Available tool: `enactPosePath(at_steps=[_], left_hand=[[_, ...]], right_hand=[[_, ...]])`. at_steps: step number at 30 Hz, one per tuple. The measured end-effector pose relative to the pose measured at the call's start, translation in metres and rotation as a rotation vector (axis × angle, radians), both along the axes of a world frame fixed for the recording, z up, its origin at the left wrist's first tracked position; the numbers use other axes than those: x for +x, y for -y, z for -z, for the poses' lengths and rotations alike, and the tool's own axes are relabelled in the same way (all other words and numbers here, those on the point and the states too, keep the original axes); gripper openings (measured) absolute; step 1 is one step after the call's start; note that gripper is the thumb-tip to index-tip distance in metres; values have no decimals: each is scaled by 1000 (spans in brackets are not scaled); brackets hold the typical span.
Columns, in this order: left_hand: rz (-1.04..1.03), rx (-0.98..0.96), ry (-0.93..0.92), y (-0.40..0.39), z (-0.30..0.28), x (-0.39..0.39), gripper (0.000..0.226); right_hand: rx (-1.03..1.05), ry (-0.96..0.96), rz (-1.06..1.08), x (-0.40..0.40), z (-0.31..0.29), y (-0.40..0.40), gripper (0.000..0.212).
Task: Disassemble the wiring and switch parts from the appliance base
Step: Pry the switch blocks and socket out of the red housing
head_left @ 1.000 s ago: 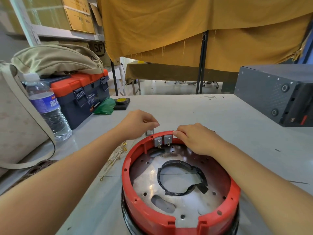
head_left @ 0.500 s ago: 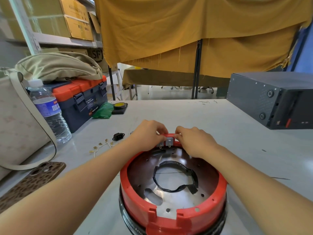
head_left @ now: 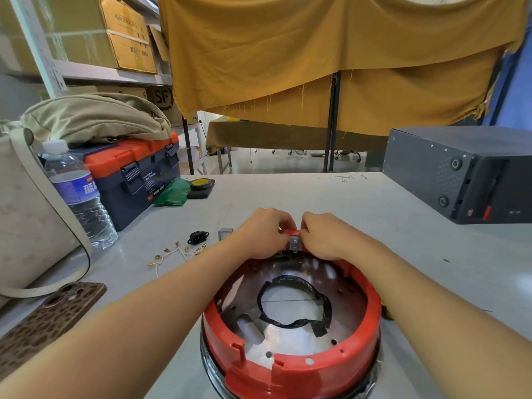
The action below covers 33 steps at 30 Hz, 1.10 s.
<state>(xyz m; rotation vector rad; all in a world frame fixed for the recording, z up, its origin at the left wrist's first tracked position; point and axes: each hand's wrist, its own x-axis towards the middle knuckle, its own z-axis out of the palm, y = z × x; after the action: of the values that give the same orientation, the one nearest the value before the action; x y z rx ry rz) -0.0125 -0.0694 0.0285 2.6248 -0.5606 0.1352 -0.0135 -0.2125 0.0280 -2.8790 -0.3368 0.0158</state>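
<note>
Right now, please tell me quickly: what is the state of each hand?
Left hand: fingers curled, pinching the switch block at the far rim of the red base.
Right hand: fingers curled, pinching the same switch block.

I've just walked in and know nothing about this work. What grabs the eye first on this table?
The big round red appliance base sits nearest the viewer, with torn black tape on its shiny metal floor. Both the left hand and right hand pinch at the switch parts on its far rim. To the left lie loose wires with gold terminals and a black socket, already out on the table.
</note>
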Motion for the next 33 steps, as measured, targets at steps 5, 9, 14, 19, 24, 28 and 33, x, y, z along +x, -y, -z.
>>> enactPosePath(at_steps=[5, 9, 14, 19, 24, 28, 33], left_hand=[[-11, -139, -28, -3, 10, 3, 17], [8, -167, -24, -7, 12, 5, 17], [21, -166, -16, -9, 13, 5, 18], [26, -170, 14, -10, 14, 5, 17], [29, -165, 63, -10, 15, 5, 19], [34, -169, 71, -10, 16, 5, 19], [36, -171, 83, -9, 16, 5, 18]], right_hand=[[229, 37, -53, 0, 10, 9, 12], [278, 16, -82, 0, 10, 15, 14], [240, 54, -99, -2, 11, 13, 19], [194, 78, -89, -4, 12, 13, 23], [166, 97, -72, -5, 13, 14, 24], [139, 109, -75, -5, 14, 14, 22], [98, 120, -58, -4, 14, 11, 22]])
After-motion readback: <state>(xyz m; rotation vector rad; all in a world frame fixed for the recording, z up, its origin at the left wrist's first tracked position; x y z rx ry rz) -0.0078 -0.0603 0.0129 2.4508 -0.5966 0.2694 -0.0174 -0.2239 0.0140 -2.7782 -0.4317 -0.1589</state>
